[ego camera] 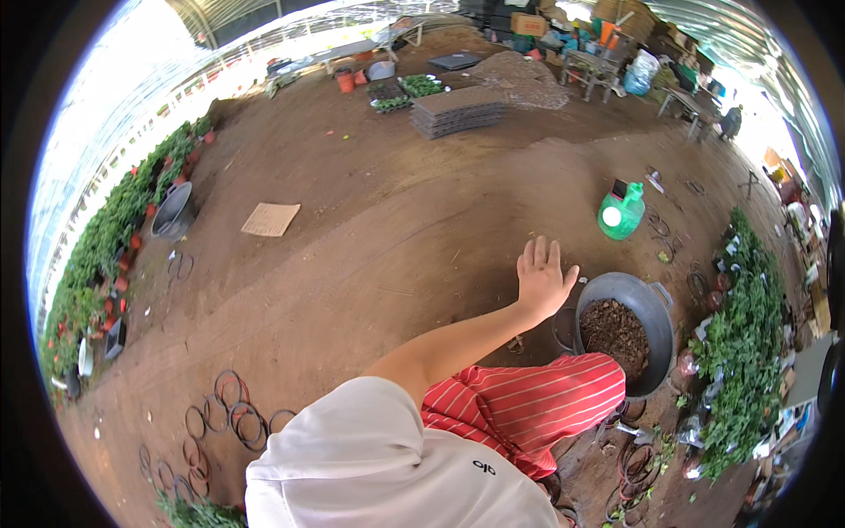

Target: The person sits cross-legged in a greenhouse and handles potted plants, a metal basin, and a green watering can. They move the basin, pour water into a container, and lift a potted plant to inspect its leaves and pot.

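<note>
My left hand [544, 280] reaches out over the dirt floor, back upward, fingers a little spread and the thumb apart, with nothing in it. Just right of it stands a grey plastic tub [662, 330] with side handles, partly filled with brown, crumbly soil [610, 330]. My knee in red striped trousers [561, 389] covers the tub's lower left edge. Beyond the hand, a green translucent plastic jug [622, 214] stands on the floor, with a small dark object at its top left. My right hand is out of view.
Potted leafy plants line the right [746, 343] and left [99, 264]. Rings [247, 422] lie at lower left and others [639, 465] below the tub. A cardboard piece [271, 219], another grey tub [173, 212], stacked trays [457, 112] and a wooden table [597, 63] are farther off.
</note>
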### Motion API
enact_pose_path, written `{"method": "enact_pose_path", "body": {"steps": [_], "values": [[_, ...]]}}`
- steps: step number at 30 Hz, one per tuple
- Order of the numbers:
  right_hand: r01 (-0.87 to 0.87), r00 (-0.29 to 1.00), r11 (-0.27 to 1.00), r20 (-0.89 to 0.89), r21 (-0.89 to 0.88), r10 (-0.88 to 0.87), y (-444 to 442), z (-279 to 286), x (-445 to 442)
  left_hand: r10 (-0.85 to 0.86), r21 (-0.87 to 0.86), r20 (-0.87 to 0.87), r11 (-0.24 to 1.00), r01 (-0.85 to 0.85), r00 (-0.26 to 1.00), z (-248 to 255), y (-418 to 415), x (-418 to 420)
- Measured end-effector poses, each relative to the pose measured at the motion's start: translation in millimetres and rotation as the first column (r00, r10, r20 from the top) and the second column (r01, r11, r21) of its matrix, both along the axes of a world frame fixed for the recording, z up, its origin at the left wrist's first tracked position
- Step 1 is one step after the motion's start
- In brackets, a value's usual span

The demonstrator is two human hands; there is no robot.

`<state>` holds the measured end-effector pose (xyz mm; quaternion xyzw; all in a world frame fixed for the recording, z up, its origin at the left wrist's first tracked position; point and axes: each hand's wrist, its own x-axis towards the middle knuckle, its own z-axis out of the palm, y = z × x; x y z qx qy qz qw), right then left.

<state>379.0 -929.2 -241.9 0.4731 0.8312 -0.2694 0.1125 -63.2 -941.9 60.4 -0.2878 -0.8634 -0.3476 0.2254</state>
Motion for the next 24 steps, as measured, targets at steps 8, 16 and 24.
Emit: {"method": "enact_pose_path", "body": {"steps": [8,16,24], "values": [[0.134,0.988,0.987,-0.059,-0.089,-0.14,-50.4,32.1,-14.6,-0.587,-0.076,0.135,0.797,0.599,0.799,-57.5,-8.6,115.0],[0.149,0.977,0.937,-0.099,-0.316,-0.189,-80.1,106.5,-22.1,-0.638,0.001,0.382,0.724,0.69,0.669,-62.5,4.0,98.3],[0.274,0.956,0.948,0.062,0.164,-0.287,59.5,326.3,-41.8,-0.583,0.051,0.528,0.748,0.662,0.617,-78.4,-5.5,60.7]]}}
